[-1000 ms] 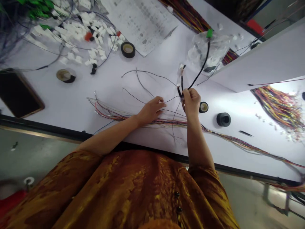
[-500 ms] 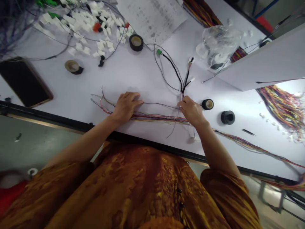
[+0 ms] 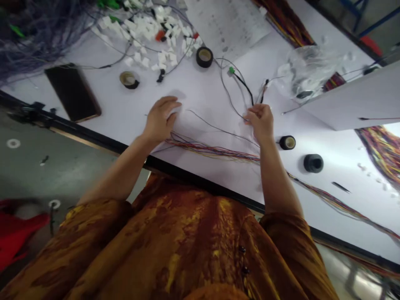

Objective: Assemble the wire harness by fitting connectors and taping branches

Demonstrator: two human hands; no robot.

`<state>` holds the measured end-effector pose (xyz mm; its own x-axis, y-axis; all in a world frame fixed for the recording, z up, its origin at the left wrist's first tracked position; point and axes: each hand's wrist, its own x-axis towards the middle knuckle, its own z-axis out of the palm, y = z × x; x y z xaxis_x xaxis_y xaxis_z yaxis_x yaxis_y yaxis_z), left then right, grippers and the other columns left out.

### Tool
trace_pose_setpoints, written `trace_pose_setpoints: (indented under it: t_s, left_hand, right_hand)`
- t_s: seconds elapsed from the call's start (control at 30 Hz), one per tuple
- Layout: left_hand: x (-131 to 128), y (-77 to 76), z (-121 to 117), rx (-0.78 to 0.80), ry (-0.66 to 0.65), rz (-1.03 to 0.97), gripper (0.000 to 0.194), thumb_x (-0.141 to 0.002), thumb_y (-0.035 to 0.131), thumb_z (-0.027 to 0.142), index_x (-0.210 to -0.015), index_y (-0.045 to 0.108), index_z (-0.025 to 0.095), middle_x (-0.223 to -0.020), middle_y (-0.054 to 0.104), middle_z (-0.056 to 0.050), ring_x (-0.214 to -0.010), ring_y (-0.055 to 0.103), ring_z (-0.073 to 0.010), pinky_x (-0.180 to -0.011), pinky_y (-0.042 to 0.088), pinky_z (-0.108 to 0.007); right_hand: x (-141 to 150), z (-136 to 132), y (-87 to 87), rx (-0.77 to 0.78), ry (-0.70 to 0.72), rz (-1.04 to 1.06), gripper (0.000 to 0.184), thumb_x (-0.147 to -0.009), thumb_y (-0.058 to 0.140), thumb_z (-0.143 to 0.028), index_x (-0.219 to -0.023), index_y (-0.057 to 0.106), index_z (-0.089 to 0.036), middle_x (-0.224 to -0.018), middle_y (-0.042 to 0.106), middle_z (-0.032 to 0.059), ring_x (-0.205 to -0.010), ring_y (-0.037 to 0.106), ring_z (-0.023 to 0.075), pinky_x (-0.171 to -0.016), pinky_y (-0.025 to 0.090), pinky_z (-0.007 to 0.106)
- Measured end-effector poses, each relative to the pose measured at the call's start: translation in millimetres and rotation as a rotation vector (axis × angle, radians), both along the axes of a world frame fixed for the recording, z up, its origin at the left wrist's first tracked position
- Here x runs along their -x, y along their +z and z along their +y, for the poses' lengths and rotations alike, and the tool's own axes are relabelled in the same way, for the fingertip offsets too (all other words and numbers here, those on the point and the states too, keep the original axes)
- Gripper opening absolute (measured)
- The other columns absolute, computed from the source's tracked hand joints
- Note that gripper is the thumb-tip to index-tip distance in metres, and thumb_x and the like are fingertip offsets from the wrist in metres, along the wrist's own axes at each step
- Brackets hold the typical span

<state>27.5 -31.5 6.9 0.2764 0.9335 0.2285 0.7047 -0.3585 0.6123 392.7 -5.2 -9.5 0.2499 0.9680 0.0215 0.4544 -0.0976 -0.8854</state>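
Observation:
My right hand (image 3: 261, 121) is closed in a pinch on the wire harness where its branches meet; the fingers hide the exact grip. From there a black-taped branch (image 3: 245, 85) runs to a green connector (image 3: 231, 70), and a thin grey wire (image 3: 227, 92) curves away beside it. My left hand (image 3: 160, 118) hovers with fingers apart and nothing in them, near the left end of a bundle of coloured wires (image 3: 212, 151). One loose dark wire (image 3: 215, 126) lies between the hands, its free end pointing left.
Black tape rolls (image 3: 204, 57) lie about, with a partly used roll (image 3: 128, 79) at left. A phone (image 3: 73, 92), white connectors (image 3: 162, 37), a printed sheet (image 3: 228, 27) and a plastic bag (image 3: 308, 68) are farther back. A white panel (image 3: 353, 96) stands at right.
My left hand has lifted off the wire bundle and moved away from the table's front edge. My right hand has moved farther from that edge at the harness. The view has shifted left.

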Motion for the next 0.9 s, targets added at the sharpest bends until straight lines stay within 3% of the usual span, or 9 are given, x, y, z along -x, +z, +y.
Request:
trace_pose_setpoints:
  t_s: [0.1, 0.17, 0.27, 0.37, 0.5, 0.67, 0.9]
  left_hand:
    - [37.9, 24.1, -5.8, 0.002, 0.024, 0.014, 0.028, -0.096, 0.048, 0.027, -0.119, 0.064, 0.025, -0.129, 0.065, -0.006, -0.123, 0.059, -0.0221, -0.110, 0.047, -0.040]
    - [61.7, 31.7, -12.3, 0.037, -0.028, 0.031, 0.026, -0.096, 0.048, 0.027, -0.115, 0.067, 0.024, -0.122, 0.069, -0.006, -0.117, 0.063, -0.0211, -0.107, 0.049, -0.039]
    - [89.2, 31.3, -21.9, 0.113, -0.115, 0.111, 0.026, -0.095, 0.049, 0.027, -0.112, 0.068, 0.023, -0.118, 0.071, -0.006, -0.112, 0.065, -0.0204, -0.105, 0.050, -0.039]
    - [100.8, 26.4, -29.8, 0.175, -0.168, 0.233, 0.027, -0.094, 0.050, 0.027, -0.114, 0.068, 0.022, -0.121, 0.069, -0.007, -0.115, 0.063, -0.0230, -0.107, 0.048, -0.044]
    - [91.2, 23.8, -37.4, 0.185, -0.261, 0.369, 0.031, -0.093, 0.052, 0.023, -0.120, 0.066, 0.021, -0.124, 0.063, -0.011, -0.116, 0.059, -0.0258, -0.104, 0.048, -0.044]
    - [79.6, 23.4, -34.4, 0.170, -0.283, 0.565, 0.022, -0.095, 0.048, 0.023, -0.095, 0.070, 0.017, -0.115, 0.064, -0.014, -0.109, 0.059, -0.0289, -0.095, 0.048, -0.043]
    - [105.0, 23.6, -19.7, 0.212, -0.204, 0.462, 0.020, -0.095, 0.048, 0.029, -0.091, 0.065, 0.019, -0.089, 0.070, -0.006, -0.091, 0.065, -0.0221, -0.095, 0.045, -0.039]
  right_hand:
    - [-5.7, -43.5, 23.3, -0.049, 0.068, -0.222, 0.017, -0.082, 0.064, -0.029, -0.098, 0.062, -0.022, -0.093, 0.070, 0.0028, -0.074, 0.067, 0.0149, -0.066, 0.056, 0.030]
    - [-14.5, -76.6, 38.8, -0.041, 0.167, -0.393, 0.012, -0.087, 0.061, -0.032, -0.093, 0.066, -0.022, -0.087, 0.071, 0.0027, -0.077, 0.068, 0.0172, -0.073, 0.057, 0.033]
    - [-30.4, -119.2, 48.5, 0.009, 0.329, -0.653, 0.019, -0.093, 0.055, -0.035, -0.093, 0.070, -0.023, -0.092, 0.073, 0.0067, -0.079, 0.067, 0.0211, -0.075, 0.055, 0.037]
    - [-41.8, -147.0, 43.9, 0.040, 0.390, -0.871, 0.027, -0.097, 0.049, -0.036, -0.097, 0.071, -0.022, -0.097, 0.074, 0.0090, -0.088, 0.068, 0.0262, -0.078, 0.053, 0.040]
    - [-44.6, -165.1, 34.6, -0.004, 0.404, -1.007, 0.033, -0.099, 0.046, -0.036, -0.095, 0.073, -0.019, -0.095, 0.074, 0.0093, -0.089, 0.066, 0.0261, -0.084, 0.052, 0.041]
    - [-41.6, -172.7, 29.8, -0.009, 0.414, -1.046, 0.032, -0.099, 0.047, -0.035, -0.096, 0.074, -0.018, -0.098, 0.074, 0.0108, -0.093, 0.065, 0.0270, -0.090, 0.050, 0.043]
    - [-45.1, -174.3, 25.6, 0.006, 0.409, -1.006, 0.030, -0.098, 0.050, -0.036, -0.102, 0.073, -0.017, -0.099, 0.072, 0.0111, -0.093, 0.065, 0.0278, -0.088, 0.052, 0.043]
